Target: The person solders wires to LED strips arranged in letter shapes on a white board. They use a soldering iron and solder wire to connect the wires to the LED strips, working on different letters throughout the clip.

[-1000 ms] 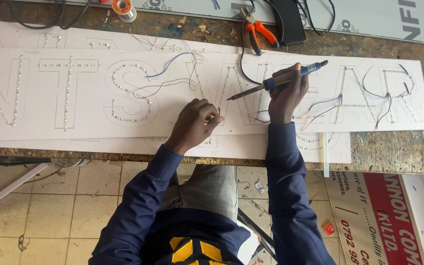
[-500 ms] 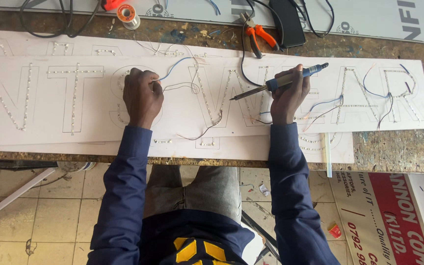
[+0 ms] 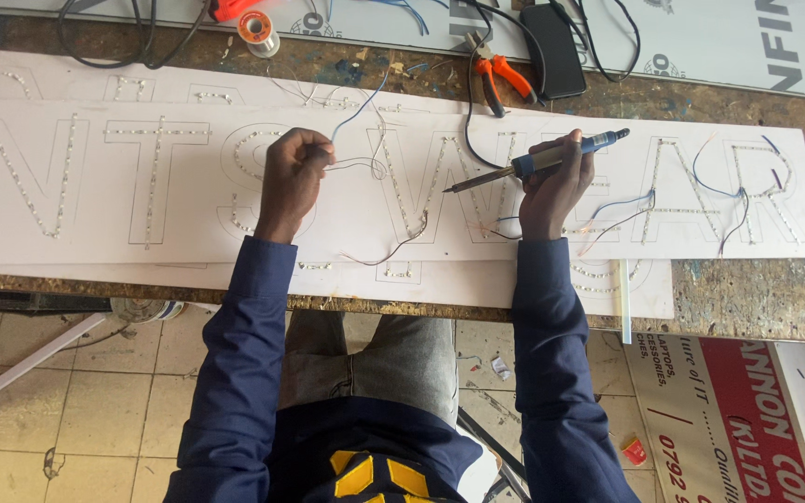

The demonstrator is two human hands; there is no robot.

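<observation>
Between the left hand point(image 3: 289, 182) and the right hand point(image 3: 552, 191), the white sign panel point(image 3: 123, 233) lies flat, crossed by loose thin wires point(image 3: 365, 168) and the tip of the soldering iron point(image 3: 538, 161). Left of the left hand, the panel surface is open. Behind the panel, orange pliers point(image 3: 496, 79), a black box point(image 3: 556, 51), a solder spool point(image 3: 260, 33) and black cables point(image 3: 104, 51) occupy the workbench point(image 3: 747, 298).

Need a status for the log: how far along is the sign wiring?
Done: LED dots fill the letters on the white panel. In hand: left hand pinches a thin wire; right hand holds the soldering iron, tip off the panel. Left: loose wires at the right-end letters still hang free.
</observation>
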